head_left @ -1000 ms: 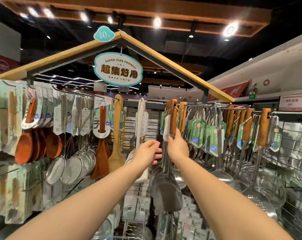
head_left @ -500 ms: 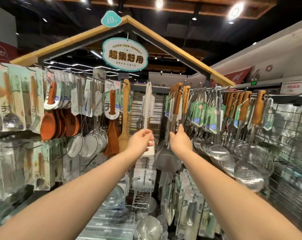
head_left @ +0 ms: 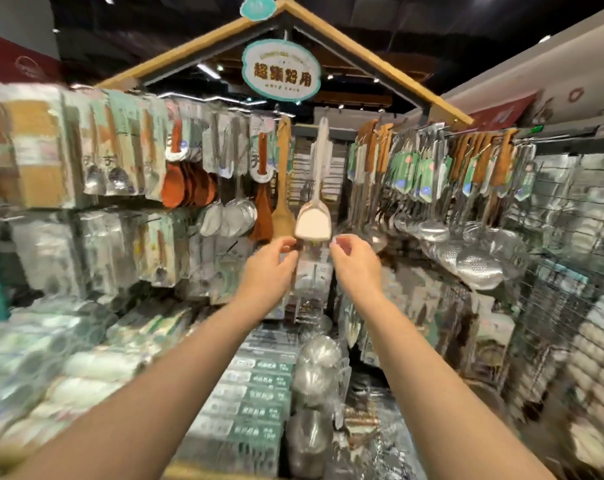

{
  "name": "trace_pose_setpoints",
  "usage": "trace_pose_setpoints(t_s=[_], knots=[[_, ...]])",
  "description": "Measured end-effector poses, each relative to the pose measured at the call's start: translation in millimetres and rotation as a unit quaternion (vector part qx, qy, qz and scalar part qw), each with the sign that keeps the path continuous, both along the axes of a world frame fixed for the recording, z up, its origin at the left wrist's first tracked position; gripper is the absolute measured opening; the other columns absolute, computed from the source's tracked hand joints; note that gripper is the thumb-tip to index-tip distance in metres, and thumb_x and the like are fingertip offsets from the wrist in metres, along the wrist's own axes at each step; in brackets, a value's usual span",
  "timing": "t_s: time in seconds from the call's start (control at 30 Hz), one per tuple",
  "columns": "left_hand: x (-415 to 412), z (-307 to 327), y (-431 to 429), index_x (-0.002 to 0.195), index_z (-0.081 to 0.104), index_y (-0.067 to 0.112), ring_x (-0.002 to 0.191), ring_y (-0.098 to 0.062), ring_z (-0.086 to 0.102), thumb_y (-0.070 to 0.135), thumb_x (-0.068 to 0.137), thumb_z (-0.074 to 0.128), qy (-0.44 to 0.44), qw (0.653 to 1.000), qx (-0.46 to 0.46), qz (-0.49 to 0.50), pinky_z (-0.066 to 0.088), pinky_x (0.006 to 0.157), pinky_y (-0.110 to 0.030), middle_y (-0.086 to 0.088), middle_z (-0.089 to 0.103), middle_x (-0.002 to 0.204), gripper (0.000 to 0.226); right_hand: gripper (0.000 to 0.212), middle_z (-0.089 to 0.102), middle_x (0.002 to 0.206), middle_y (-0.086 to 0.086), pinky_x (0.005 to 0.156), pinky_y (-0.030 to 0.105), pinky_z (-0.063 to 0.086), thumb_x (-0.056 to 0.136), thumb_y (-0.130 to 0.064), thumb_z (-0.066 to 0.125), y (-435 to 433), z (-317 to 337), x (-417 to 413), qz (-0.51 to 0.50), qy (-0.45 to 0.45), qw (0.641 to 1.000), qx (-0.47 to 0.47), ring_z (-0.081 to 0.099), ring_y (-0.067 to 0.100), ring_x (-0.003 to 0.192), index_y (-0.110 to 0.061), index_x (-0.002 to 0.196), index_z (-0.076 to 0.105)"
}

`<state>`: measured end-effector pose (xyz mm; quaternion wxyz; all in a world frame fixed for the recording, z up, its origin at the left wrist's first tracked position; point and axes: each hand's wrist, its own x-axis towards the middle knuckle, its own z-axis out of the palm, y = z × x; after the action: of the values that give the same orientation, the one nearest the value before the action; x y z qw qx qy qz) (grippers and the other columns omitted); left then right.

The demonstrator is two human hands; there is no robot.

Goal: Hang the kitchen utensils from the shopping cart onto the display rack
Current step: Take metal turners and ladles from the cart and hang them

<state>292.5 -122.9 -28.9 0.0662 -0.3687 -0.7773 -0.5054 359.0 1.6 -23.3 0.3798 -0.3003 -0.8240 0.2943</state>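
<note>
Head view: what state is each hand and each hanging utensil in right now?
left hand, raised, fingers loosely curled, empty
right hand, raised, loosely curled, empty
white spatula, hanging, just above both hands
wooden spatula, hanging
steel skimmers, hanging

Head view, motion-blurred. Both arms are raised toward the display rack. Left hand and right hand sit just below the blade of a hanging white spatula, fingers loosely curled, nothing visibly held; contact with blade unclear. Wooden spatula hangs just left; steel skimmers at right.
</note>
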Motion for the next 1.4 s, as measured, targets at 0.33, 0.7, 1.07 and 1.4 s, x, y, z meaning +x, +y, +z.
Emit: trace_pose_setpoints(t_s=[0.33, 0.7, 1.07, 1.4], knots=[[134.3, -89.2, -232.1, 0.126, 0.054, 0.020, 0.116, -0.023, 0.054, 0.028, 0.095, 0.046, -0.037, 0.971, -0.108, 0.209, 0.039, 0.092, -0.031, -0.002, 0.059, 0.127, 0.033, 0.033, 0.062, 0.119, 0.005, 0.096, 0.045, 0.042, 0.094, -0.032, 0.044, -224.1, -94.1, 109.3, 0.185, -0.067, 0.979, 0.058, 0.055, 0.026, 0.112, -0.017, 0.119, 0.059], [181.5, -150.9, -506.5, 0.117, 0.061, 0.024, 0.108, -0.030, 0.057, 0.039, 0.094, 0.039, -0.024, 0.889, -0.220, 0.402, 0.047, 0.087, -0.042, -0.008, 0.066, 0.113, 0.035, 0.030, 0.064, 0.113, 0.003, 0.087, 0.039, 0.048, 0.095, -0.032, 0.046, -464.9, -153.3, 130.3, 0.321, -0.164, 0.929, 0.087, 0.058, 0.024, 0.105, -0.017, 0.114, 0.062], [114.1, -216.0, -683.1, 0.113, 0.065, 0.018, 0.100, -0.027, 0.060, 0.032, 0.097, 0.041, -0.098, 0.860, -0.273, 0.419, 0.051, 0.082, -0.043, -0.005, 0.068, 0.106, 0.032, 0.032, 0.060, 0.119, 0.002, 0.090, 0.035, 0.039, 0.096, -0.035, 0.044, -631.0, -229.6, 60.0, 0.339, -0.238, 0.909, 0.051, 0.050, 0.022, 0.114, -0.019, 0.119, 0.060], [-9.5, -319.2, -718.0, 0.126, 0.055, 0.021, 0.113, -0.027, 0.053, 0.037, 0.097, 0.036, -0.230, 0.824, -0.320, 0.407, 0.046, 0.093, -0.046, -0.002, 0.053, 0.132, 0.038, 0.032, 0.058, 0.123, 0.002, 0.094, 0.040, 0.044, 0.096, -0.033, 0.043, -663.6, -328.3, -90.7, 0.416, -0.345, 0.841, -0.034, 0.053, 0.022, 0.112, -0.018, 0.122, 0.055]])
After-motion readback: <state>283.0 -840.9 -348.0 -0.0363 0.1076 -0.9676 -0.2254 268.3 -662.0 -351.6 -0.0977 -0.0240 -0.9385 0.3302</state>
